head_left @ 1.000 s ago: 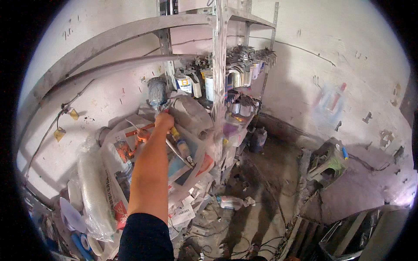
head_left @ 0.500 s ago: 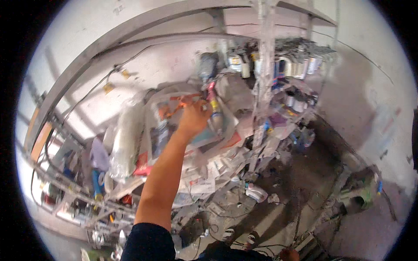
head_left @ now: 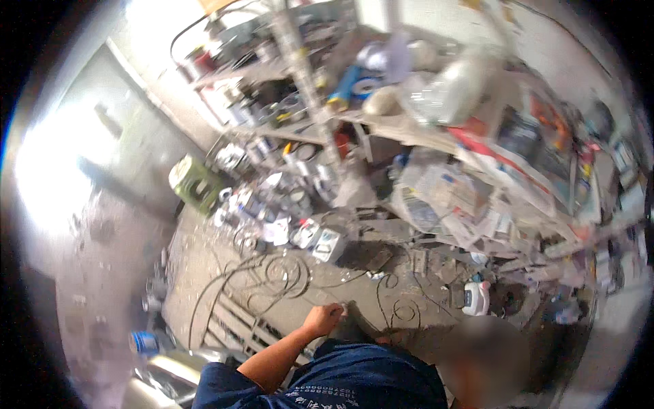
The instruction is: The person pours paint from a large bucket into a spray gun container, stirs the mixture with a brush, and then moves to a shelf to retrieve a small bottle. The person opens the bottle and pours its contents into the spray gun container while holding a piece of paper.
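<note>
Lowered from the cluttered shelf [head_left: 409, 129] it reached half a second ago, the hand [head_left: 324, 318] now hangs curled, nothing visibly gripped, over the scrolled ironwork [head_left: 272, 276] on the floor, well apart from that shelf.

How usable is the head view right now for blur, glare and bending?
Head view: motion blur smears the cluttered shelves; a blown-out bright patch washes out the left wall; fisheye bends the edges toward a dark rim; the person's hand by the scrolled ironwork is fairly sharp; lower right is blurred.
</note>
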`<state>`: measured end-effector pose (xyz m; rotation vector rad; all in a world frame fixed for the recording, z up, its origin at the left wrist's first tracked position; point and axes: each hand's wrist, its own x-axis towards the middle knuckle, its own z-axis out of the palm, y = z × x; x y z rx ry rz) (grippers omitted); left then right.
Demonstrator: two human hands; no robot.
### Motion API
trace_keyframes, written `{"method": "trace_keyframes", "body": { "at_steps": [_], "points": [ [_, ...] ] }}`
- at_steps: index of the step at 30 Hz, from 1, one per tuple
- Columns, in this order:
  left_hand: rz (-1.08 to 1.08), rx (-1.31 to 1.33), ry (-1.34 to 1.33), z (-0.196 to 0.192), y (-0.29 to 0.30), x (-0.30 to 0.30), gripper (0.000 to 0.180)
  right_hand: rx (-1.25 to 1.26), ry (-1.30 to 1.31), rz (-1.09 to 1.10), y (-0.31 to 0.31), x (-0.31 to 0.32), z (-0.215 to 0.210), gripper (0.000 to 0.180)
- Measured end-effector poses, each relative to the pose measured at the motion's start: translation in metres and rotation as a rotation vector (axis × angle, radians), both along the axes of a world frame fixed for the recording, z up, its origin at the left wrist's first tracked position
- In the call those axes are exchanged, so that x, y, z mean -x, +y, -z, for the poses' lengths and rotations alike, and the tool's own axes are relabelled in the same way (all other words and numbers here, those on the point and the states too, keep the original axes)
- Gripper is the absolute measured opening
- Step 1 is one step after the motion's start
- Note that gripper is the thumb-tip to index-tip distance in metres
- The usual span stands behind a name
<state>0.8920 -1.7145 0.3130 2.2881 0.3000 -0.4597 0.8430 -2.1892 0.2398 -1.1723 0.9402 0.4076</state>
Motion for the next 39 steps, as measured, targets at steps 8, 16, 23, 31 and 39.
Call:
{"method": "trace_keyframes", "body": {
  "at_steps": [8, 16, 23, 31, 39],
  "points": [
    [-0.213, 0.027, 0.110, 0.068, 0.169, 0.105, 0.030, 0.098, -0.099, -0.453, 0.139, -0.079, 0.017, 0.026],
    [-0.686, 0.144, 0.054, 0.102, 0.306, 0.205, 0.023, 0.085, -0.324, -0.833, 0.313, -0.141, 0.042, 0.030],
    [-0.957, 0.154, 0.121, 0.115, 0.356, 0.260, 0.025, 0.169, -0.350, -1.105, 0.455, -0.193, 0.029, 0.045],
    [-1.125, 0.228, 0.173, 0.079, 0.402, 0.253, 0.025, 0.188, -0.139, -1.195, 0.584, -0.193, 0.026, 0.046],
    [-1.063, 0.050, 0.179, 0.136, 0.526, 0.248, 0.027, 0.145, 0.121, -1.033, 0.733, -0.214, 0.065, 0.041]
  ]
}}
